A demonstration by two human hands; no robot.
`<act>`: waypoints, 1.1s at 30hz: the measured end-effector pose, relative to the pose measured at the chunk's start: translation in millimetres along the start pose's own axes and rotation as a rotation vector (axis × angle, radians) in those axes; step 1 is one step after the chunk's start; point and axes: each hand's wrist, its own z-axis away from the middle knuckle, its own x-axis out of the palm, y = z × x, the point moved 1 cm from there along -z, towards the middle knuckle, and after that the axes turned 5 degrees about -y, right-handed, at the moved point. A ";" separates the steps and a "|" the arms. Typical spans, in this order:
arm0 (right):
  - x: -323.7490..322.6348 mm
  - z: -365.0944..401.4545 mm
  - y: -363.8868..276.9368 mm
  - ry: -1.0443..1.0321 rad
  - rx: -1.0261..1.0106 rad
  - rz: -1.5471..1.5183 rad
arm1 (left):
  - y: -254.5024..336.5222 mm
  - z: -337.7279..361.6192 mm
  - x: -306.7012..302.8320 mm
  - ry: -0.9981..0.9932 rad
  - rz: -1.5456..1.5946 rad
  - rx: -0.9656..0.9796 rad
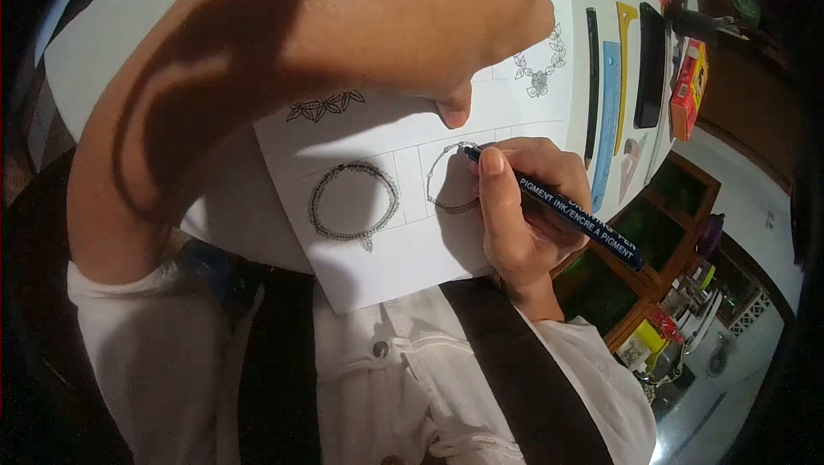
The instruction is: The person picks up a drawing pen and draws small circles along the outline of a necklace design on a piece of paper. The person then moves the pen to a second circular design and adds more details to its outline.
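My right hand (536,203) grips a dark drawing pen (579,223) with white lettering that reads "PIGMENT INK". The pen's tip meets a sheet of white paper (378,280) at the top of a thin bracelet drawing (431,182), partly covered by my fingers. To its left is a darker beaded bracelet drawing (318,186) with a small leaf charm. Across the upper part of the sheet lies my left hand (481,23), its thumb set apart and resting on the paper. The rest of its fingers are mostly out of sight, and I see nothing held there.
Right of the paper lie a black pencil (591,87), a blue ruler (607,122), a yellow ruler (624,70), a black phone (651,66) and a clear set square (631,165). A red and yellow box (687,92) stands near the white table's edge.
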 end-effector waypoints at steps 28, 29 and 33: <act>3.3 3.6 -1.2 0.126 0.115 -0.071 | 3.0 -2.5 6.9 0.025 -0.094 -0.077; 3.0 3.8 -1.0 0.127 0.115 -0.063 | 0.1 -0.9 4.5 0.009 -0.032 -0.050; 2.7 2.1 -1.6 0.114 0.087 -0.057 | -5.5 -5.7 4.1 -0.044 -0.043 -0.022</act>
